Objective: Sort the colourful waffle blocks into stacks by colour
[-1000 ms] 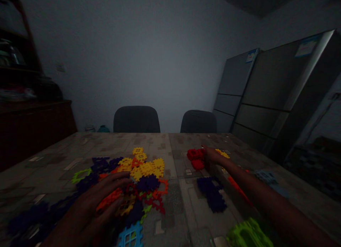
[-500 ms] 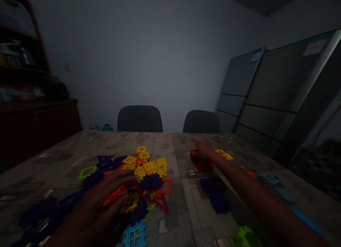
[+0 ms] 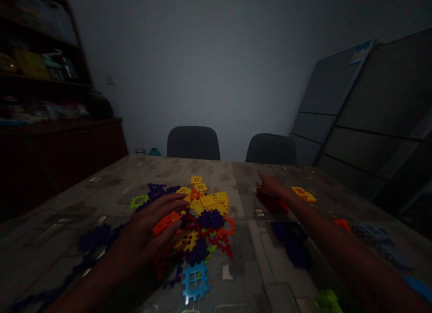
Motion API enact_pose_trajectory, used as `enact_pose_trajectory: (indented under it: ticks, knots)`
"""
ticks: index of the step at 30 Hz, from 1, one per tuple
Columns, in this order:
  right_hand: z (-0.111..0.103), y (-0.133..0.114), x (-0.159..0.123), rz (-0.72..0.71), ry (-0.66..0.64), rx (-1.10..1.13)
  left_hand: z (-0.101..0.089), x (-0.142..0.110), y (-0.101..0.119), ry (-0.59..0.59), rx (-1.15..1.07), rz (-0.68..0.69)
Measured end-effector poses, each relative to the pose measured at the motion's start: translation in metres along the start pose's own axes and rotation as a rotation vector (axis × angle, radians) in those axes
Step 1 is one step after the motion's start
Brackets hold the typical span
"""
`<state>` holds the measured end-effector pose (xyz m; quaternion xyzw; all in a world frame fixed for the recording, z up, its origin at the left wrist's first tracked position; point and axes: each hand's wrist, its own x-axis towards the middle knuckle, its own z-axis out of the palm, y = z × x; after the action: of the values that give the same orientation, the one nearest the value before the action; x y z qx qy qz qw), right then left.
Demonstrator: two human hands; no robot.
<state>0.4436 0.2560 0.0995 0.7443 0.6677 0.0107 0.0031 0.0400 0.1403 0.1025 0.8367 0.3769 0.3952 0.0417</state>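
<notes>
On the left half of the patterned worktop (image 3: 245,270), the left hand (image 3: 143,227) reaches over a loose pile of toy pieces, its fingers spread from the thumb, with an orange piece (image 3: 166,223) showing between them; whether it presses on this piece is unclear. Well apart from it, the right hand (image 3: 272,187) is over a small cluster of red pieces (image 3: 272,205), index finger stretched out. The dim light hides whether its other fingers grip anything.

The pieces look like thin moulded plastic, so they should be light, fairly stiff and a little slick, hardly fragile, though narrow bars might bend. The notched rims seem the best place to pinch; overlapping ones could catch on each other.

Yellow pieces (image 3: 211,204) top the pile, with dark blue pieces (image 3: 212,219) just beside them. Nearer the camera lies a light blue square (image 3: 186,281) with window-like openings, and a lime-green ring (image 3: 133,201) sits at the far-left edge.
</notes>
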Motion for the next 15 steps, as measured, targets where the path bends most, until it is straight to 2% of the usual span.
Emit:
enact_pose_trajectory:
  ticks: [5, 8, 12, 15]
  knots:
    - [-0.019, 0.003, -0.010, -0.080, 0.004, 0.145, -0.021, 0.010, 0.007, -0.032, -0.029, -0.021]
    - [-0.035, 0.003, -0.034, -0.199, -0.016, 0.281, -0.038, 0.015, 0.011, 0.009, -0.061, -0.052]
    - [-0.045, 0.000, -0.096, -0.342, -0.028, 0.429, -0.057, 0.019, 0.016, 0.096, -0.174, -0.084]
    - [-0.033, -0.007, -0.161, -0.436, 0.080, 0.549, -0.068, 0.021, 0.022, 0.114, -0.246, -0.090]
